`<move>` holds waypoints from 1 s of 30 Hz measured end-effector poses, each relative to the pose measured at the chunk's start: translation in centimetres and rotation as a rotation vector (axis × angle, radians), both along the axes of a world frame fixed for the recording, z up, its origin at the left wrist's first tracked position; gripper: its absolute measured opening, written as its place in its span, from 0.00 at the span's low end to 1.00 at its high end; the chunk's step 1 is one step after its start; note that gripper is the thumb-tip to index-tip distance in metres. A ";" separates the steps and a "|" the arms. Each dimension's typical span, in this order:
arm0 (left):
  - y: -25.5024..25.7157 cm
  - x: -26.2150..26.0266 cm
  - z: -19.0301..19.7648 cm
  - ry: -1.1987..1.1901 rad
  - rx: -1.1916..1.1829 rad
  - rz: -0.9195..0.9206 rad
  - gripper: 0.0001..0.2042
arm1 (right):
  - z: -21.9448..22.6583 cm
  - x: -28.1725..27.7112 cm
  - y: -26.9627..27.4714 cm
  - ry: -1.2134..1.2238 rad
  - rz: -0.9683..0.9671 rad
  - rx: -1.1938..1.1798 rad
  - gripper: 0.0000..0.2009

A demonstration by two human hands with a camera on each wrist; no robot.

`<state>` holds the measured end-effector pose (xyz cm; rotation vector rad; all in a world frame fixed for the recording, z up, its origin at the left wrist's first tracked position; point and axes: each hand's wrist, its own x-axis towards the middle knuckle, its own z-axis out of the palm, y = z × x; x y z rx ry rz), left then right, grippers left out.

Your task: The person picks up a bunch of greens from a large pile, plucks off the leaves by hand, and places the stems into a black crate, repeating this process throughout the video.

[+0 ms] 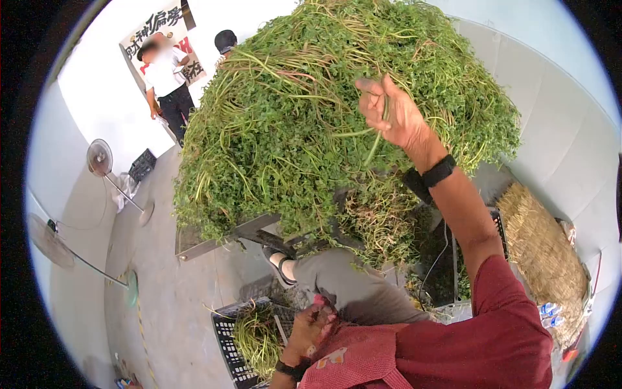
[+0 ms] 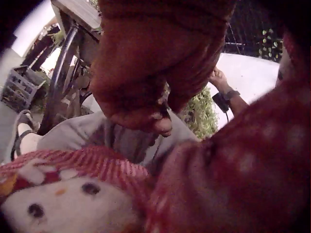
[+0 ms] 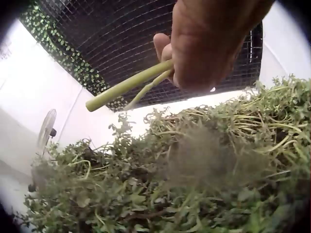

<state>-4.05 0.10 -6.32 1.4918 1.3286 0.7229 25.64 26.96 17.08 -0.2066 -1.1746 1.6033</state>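
Note:
My right hand (image 1: pixel 400 115) is raised in front of a big heap of leafy green stems (image 1: pixel 278 123), its fingers curled round cut green stems (image 3: pixel 129 86). One stem is thick with a blunt end; a thinner one lies beside it. Low over my lap is my left hand (image 1: pixel 310 332), fingers curled in. A small dark and pale thing (image 2: pixel 164 103) shows between its fingertips in the left wrist view; I cannot tell what it is. The fist hides most of it.
The heap lies on a table (image 1: pixel 214 243). A black crate (image 1: pixel 228 343) beside me holds loose stems (image 1: pixel 256 340). More greens (image 1: pixel 382 223) lie under the heap. Two fans (image 1: pixel 100 157) stand left, a person (image 1: pixel 167 81) at the back, a straw bale (image 1: pixel 541 253) right.

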 end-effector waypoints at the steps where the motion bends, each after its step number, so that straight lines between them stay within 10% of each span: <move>1: 0.3 0.1 0.3 -0.105 -0.021 0.049 0.07 | -0.3 -0.2 0.1 0.008 0.109 0.072 0.23; 13: 0.4 0.4 -0.5 0.144 -0.048 -0.050 0.10 | -6.1 0.1 -5.2 -1.134 0.098 -0.012 0.22; 15: 0.4 0.5 -0.6 0.121 -0.011 -0.040 0.10 | -4.7 -0.9 -3.7 -1.156 -0.070 0.112 0.18; 17: 0.5 0.5 -0.4 0.109 0.030 -0.028 0.10 | -3.1 -1.8 -0.5 -1.160 -0.838 0.770 0.14; 23: 0.1 0.5 -1.8 0.076 0.034 0.013 0.09 | 1.2 -8.2 4.5 -1.263 -1.216 0.902 0.10; 30: -0.3 -0.4 -2.2 0.040 -0.010 -0.048 0.08 | 0.0 -7.7 5.8 -1.494 -1.155 0.703 0.14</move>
